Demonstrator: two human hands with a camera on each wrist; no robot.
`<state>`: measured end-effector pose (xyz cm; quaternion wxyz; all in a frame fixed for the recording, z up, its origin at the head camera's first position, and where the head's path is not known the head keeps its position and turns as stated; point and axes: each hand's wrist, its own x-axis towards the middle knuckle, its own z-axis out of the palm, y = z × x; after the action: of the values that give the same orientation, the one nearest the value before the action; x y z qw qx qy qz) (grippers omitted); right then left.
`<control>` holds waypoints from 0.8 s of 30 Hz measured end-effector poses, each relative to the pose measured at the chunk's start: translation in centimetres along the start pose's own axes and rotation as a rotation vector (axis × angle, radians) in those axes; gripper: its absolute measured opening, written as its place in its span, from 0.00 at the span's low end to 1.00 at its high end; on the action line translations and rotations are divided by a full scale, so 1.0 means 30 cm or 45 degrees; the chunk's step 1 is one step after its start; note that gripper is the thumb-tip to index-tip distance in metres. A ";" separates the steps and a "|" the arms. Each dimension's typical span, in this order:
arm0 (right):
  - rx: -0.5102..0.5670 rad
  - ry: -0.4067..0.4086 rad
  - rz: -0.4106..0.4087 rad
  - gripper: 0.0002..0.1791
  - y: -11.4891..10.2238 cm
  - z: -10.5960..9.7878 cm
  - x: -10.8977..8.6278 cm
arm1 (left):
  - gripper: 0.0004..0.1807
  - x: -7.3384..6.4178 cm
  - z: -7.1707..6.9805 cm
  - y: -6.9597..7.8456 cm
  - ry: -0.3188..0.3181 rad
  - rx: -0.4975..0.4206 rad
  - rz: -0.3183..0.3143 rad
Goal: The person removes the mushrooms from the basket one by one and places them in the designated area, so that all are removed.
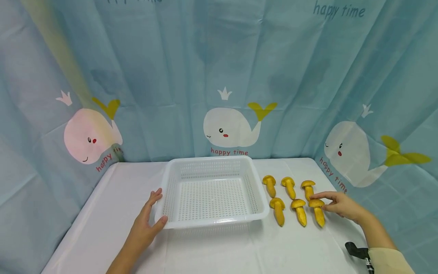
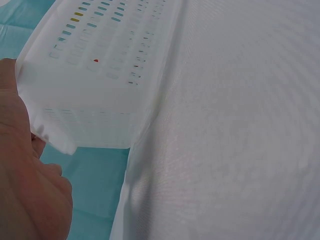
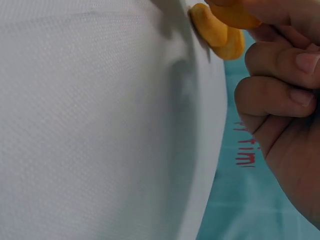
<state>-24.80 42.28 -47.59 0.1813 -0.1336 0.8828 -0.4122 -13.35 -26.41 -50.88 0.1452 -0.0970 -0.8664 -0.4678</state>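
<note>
A white plastic basket (image 1: 212, 221) with slotted walls stands mid-table. My left hand (image 1: 145, 224) holds its left rim near the front corner, thumb at the corner and fingers along the outer side; the left wrist view shows the basket's wall (image 2: 95, 92) close by. Several yellow mushrooms lie in two rows to the right of the basket. With thumb and index finger, my right hand (image 1: 345, 207) pinches the cap of the front-right mushroom (image 1: 319, 216). In the right wrist view this mushroom (image 3: 240, 16) is partly hidden by the fingers, and another mushroom (image 3: 209, 25) shows behind it.
A white cloth (image 1: 215, 251) covers the table. Behind and at both sides hangs a blue curtain (image 1: 157, 129) printed with whales. At the right forearm there is a black object (image 1: 356, 250) with a strap or cord.
</note>
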 end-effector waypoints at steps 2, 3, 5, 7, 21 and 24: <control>0.007 -0.014 0.003 0.25 0.012 0.000 0.004 | 0.40 -0.001 0.000 0.003 -0.002 0.002 -0.013; 0.007 -0.020 0.003 0.25 0.017 0.001 0.005 | 0.40 -0.001 0.000 0.004 -0.001 -0.002 -0.015; 0.014 -0.029 0.004 0.25 0.027 0.003 0.008 | 0.40 -0.002 0.001 0.007 -0.002 -0.008 -0.012; 0.029 -0.032 0.003 0.25 0.036 0.007 0.010 | 0.40 -0.002 0.002 0.009 -0.002 -0.015 -0.016; 0.081 -0.063 -0.026 0.26 0.059 0.020 0.013 | 0.41 -0.003 -0.002 0.015 0.007 -0.004 -0.036; 0.093 -0.064 -0.026 0.26 0.066 0.024 0.014 | 0.41 -0.002 -0.001 0.009 0.002 -0.003 -0.031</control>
<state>-25.05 42.85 -49.63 0.2040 -0.1465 0.8610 -0.4423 -13.21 -26.30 -50.66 0.1399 -0.0861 -0.8670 -0.4705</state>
